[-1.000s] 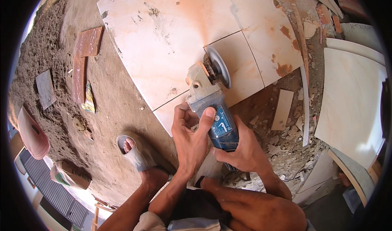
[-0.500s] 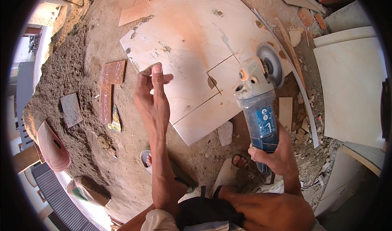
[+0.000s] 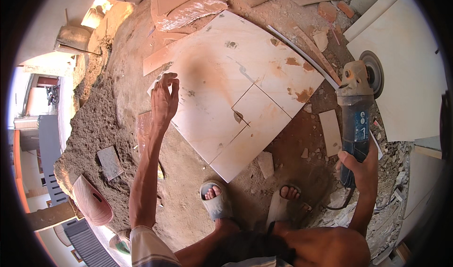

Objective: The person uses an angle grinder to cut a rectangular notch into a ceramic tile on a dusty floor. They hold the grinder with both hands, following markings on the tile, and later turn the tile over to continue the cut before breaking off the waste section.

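Observation:
My right hand (image 3: 361, 165) is wrapped round the rear of a blue and grey angle grinder (image 3: 355, 118). Its grey disc (image 3: 373, 73) points up and away, to the right of a large pale tile (image 3: 212, 120) lying on the ground. Dark cut lines mark out a rectangle in the tile's near right part, and a chipped brown hole (image 3: 238, 117) sits at one corner of it. Over the tile's left edge is my left hand (image 3: 163, 99), fingers loosely bent with nothing visible in them. Whether it touches the tile, I cannot tell.
Pale tile panels (image 3: 401, 73) lean at the right. A dust-covered sack (image 3: 188, 12) lies beyond the tile, and a long white strip (image 3: 302, 54) runs along its far right edge. Sand (image 3: 94, 139) is heaped at left. The grinder's cord (image 3: 343, 203) hangs near my right foot (image 3: 283, 201).
The grinder has swung right, away from above the tile's right edge. My left hand has shifted left and its fingers have turned. The view has shifted too, showing more of both feet.

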The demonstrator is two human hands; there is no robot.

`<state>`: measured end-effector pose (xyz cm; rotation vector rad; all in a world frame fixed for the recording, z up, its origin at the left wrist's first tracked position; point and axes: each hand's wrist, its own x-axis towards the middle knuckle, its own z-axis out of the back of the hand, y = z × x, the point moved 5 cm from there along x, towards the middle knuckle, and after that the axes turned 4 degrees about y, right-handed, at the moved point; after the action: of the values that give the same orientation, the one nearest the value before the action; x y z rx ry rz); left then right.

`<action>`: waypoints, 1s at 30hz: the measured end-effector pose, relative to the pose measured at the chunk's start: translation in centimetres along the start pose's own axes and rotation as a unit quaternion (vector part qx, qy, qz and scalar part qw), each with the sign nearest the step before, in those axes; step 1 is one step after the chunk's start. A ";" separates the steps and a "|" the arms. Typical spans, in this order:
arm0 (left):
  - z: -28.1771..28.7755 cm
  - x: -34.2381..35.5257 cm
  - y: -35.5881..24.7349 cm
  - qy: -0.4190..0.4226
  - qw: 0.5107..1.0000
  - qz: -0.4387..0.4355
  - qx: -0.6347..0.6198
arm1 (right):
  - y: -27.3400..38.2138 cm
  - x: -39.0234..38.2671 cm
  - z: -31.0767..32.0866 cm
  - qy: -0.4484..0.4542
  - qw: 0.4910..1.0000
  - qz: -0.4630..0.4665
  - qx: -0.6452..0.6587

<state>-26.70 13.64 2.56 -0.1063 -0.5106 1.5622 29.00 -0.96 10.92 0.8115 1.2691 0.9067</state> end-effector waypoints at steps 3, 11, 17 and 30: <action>0.7 -1.9 9.6 -0.118 0.978 0.165 0.038 | -1.7 0.0 1.1 -0.002 0.999 0.006 0.043; -0.9 -13.8 6.5 0.188 0.939 -0.239 0.163 | -4.9 -0.6 4.3 -0.060 0.998 -0.025 -0.001; -2.0 -15.1 1.6 0.225 0.928 -0.277 0.108 | -5.4 -1.3 4.2 -0.068 0.997 -0.036 0.013; -3.3 -16.1 -2.1 0.163 0.838 -0.425 0.300 | -3.7 -1.5 3.1 -0.069 0.997 -0.010 0.024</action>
<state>-22.33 -1.13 -3.52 0.3032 0.2241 0.7305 32.36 -3.97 8.69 0.8829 1.1793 0.7929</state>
